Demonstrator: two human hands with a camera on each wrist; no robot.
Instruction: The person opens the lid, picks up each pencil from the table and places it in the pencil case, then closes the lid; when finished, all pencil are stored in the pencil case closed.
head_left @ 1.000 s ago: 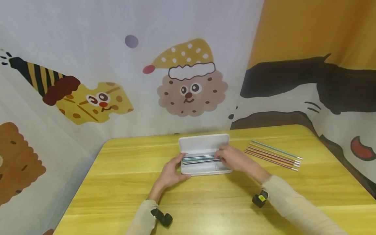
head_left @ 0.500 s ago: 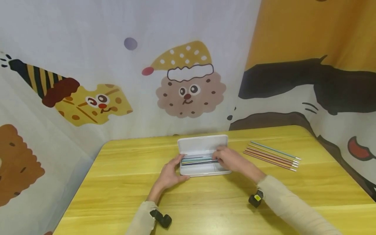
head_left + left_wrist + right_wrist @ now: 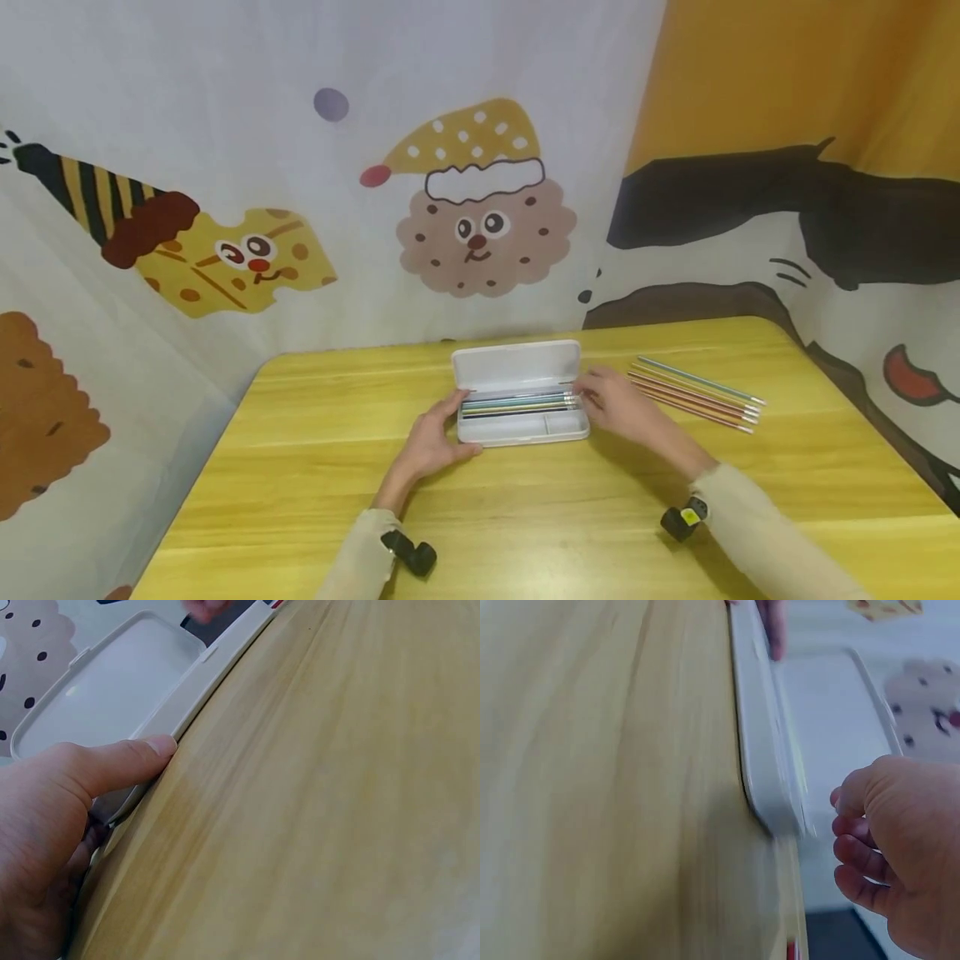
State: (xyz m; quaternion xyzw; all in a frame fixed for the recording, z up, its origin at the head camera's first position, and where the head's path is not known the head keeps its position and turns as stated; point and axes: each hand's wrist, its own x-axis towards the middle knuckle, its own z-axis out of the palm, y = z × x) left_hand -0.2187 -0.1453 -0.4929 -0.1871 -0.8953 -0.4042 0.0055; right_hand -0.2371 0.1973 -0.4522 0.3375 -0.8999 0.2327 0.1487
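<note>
The white pencil case (image 3: 502, 431) lies on the table with its lid (image 3: 517, 364) raised at the back. Several pencils (image 3: 513, 407) lie side by side in its long rear compartment. My left hand (image 3: 427, 446) grips the case's left end; in the left wrist view its thumb (image 3: 135, 759) lies along the front wall. Just off the right end is my right hand (image 3: 621, 407), its fingers loosely curled. The right wrist view, somewhat blurred, shows nothing between those fingers (image 3: 859, 859). To that hand's right, several pencils with white ends (image 3: 697, 396) lie on the tabletop.
The yellow wood-grain table (image 3: 480, 517) ends at a back edge close behind the case. A curtain (image 3: 360, 275) printed with cartoon figures hangs behind it. The case's front section has a small divided compartment (image 3: 566, 423) at the right.
My right hand has left the inside of the case and moved right, past its end, uncovering the right ends of the pencils there. My left hand has kept its hold.
</note>
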